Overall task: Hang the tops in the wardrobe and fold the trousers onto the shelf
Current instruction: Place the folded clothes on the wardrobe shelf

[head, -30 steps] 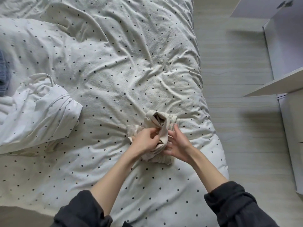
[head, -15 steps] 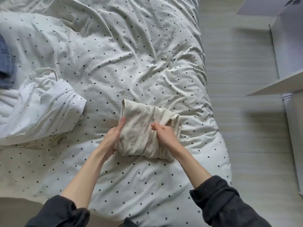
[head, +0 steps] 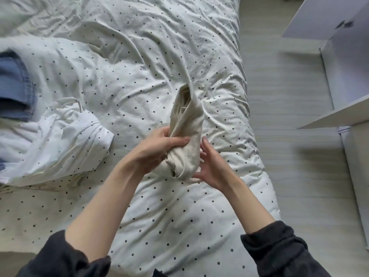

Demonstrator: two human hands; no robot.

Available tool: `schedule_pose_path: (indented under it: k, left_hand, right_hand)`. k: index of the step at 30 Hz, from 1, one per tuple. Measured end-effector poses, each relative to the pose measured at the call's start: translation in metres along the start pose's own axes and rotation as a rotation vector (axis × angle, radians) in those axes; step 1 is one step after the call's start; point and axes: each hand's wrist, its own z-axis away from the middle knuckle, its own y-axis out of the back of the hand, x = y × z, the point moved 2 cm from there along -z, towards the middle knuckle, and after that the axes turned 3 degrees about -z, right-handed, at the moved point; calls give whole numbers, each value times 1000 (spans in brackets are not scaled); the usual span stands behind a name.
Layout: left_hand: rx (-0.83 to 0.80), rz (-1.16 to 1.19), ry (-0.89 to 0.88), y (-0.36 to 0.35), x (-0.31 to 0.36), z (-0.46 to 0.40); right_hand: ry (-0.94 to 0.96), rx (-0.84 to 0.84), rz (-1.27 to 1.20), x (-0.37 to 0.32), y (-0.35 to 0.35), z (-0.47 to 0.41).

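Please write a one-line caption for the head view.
Both hands, left hand and right hand, hold folded beige trousers above the dotted bed.

- A home bedroom.
- A bed (head: 139,56) under a rumpled, dotted duvet, loose clothes (head: 52,140) on it.
- An open white wardrobe (head: 347,62) beside it on pale plank flooring (head: 283,96).

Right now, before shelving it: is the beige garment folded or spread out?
Folded: the beige garment is a compact bundle, gripped by the left hand, right hand alongside.
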Motion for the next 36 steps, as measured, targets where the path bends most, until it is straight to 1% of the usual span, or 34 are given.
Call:
schedule_pose_path:
  k: [2, 4, 6, 8, 10, 13, 16, 18, 20, 23, 25, 26, 28, 30, 31, 34, 36]
  left_hand:
    - [-88, 138, 36, -21, -8, -11]
    - [-128, 215, 161, -41, -37, -27]
    - [-140, 179, 289, -55, -70, -38]
    - [-145, 84, 350, -64, -96, -49]
    - [-121, 61, 321, -69, -107, -62]
    - [-48, -46, 216, -68, -106, -84]
    - [-2, -193, 163, -67, -105, -108]
    - [18, -230, 144, -68, -109, -115]
    - [59, -212, 116, -70, -119, -117]
    - [185, -186, 95, -65, -129, -114]
    - [238, -177, 105, -56, -123, -108]
    - [258, -212, 89, -49, -117, -106]
    - [273, -422, -7, -38, -102, -103]
    - [189, -667, -135, -39, -82, -104]
    - [121, -762, -201, -46, -72, -106]
    - [-78, -1102, -417, -82, -45, -111]
    - [-144, -1391, -576, -111, -34, -106]
  right_hand:
    - [16, 34, -8, -8, 15, 3]
    - [6, 132, 13, -11, 42, 15]
    - [-3, 234, 112, -7, 67, 32]
    - [-4, 272, 198, 0, 89, 39]
    - [2, 309, 245, 6, 100, 37]
    - [42, 344, 289, 8, 103, 25]
    - [80, 302, 236, 12, 105, 7]
    - [81, 304, 234, 17, 110, -2]
    - [78, 382, 293, 23, 119, -10]
    - [97, 543, 420, 22, 132, -16]
    - [120, 555, 484, 14, 133, -13]
    - [119, 536, 501, 8, 133, -8]
    - [97, 455, 512, -6, 136, 9]
    - [118, 383, 620, -25, 141, 30]
    - [159, 373, 738, -37, 145, 40]
    - [284, 362, 1257, -74, 148, 68]
    - [356, 318, 1513, -101, 146, 87]
